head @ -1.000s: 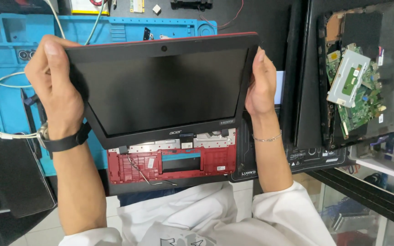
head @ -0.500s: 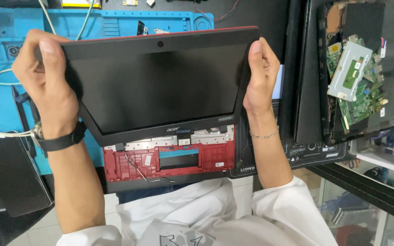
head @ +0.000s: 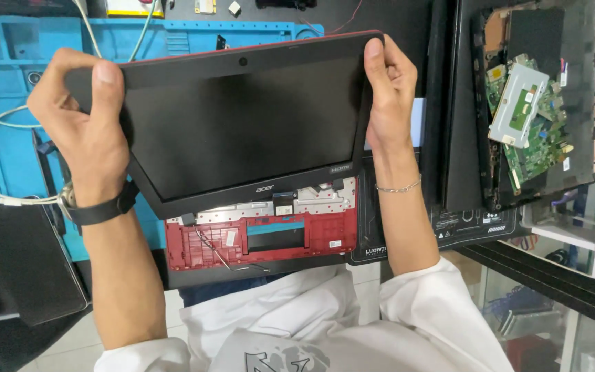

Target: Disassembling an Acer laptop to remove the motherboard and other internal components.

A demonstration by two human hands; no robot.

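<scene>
Black laptop screen panel (head: pixel 242 127) is gripped at both top corners by left hand (head: pixel 84 127) & right hand (head: pixel 388 93), above red base (head: pixel 263 238), prob. still hinged.

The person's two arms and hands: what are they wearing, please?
The left hand has a black wristwatch with a dark band on its wrist. The right hand has a thin silver chain bracelet. Both forearms are bare, with loose white sleeves near the elbows.

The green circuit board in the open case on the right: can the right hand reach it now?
Probably not at once: the right hand grips the laptop screen panel. The green circuit board lies uncovered beside it.
</scene>
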